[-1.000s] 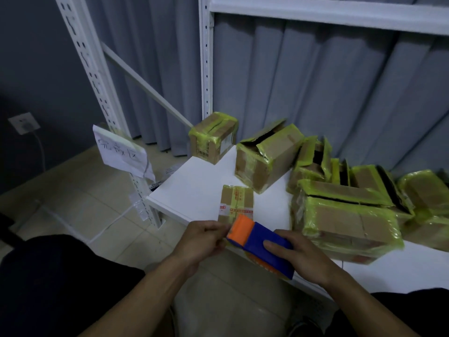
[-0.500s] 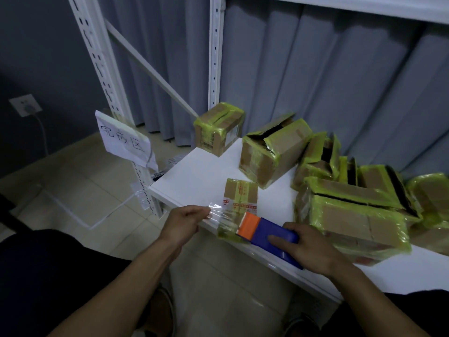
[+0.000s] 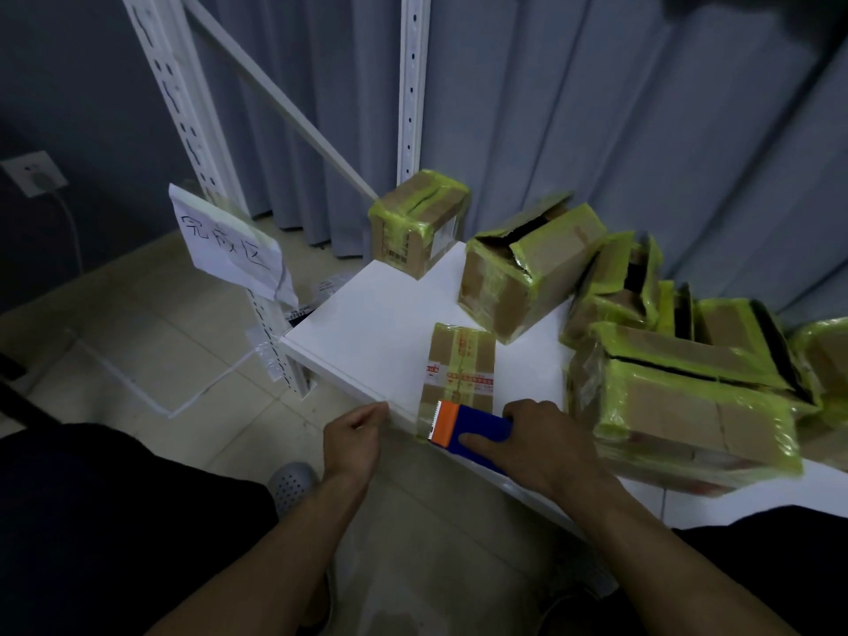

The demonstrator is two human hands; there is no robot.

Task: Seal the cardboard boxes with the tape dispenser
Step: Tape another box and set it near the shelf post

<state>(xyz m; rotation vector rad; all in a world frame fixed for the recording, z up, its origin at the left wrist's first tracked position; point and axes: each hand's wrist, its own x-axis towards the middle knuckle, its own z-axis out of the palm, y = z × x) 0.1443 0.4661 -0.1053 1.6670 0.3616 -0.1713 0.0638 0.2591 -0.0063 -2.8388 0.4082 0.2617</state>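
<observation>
The small cardboard box (image 3: 461, 360) lies lower centre, near the front edge of the white table (image 3: 367, 323). Your tape dispenser (image 3: 477, 426) rests at its near end, likely to start a strip there; your right hand (image 3: 541, 445) curls round its blue body. Left of it, your left hand (image 3: 353, 436) has fingers curled, thumb on forefinger; whether it pinches tape, I cannot tell.

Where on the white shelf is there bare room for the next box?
Widest bare patch: left corner of the white shelf board, bordered by the small yellow-taped cardboard box behind, the open yellow-taped box and the flat brown box with red-printed tape. A narrower gap lies between that flat box and the large yellow-taped box. Boxes crowd the right side.
</observation>
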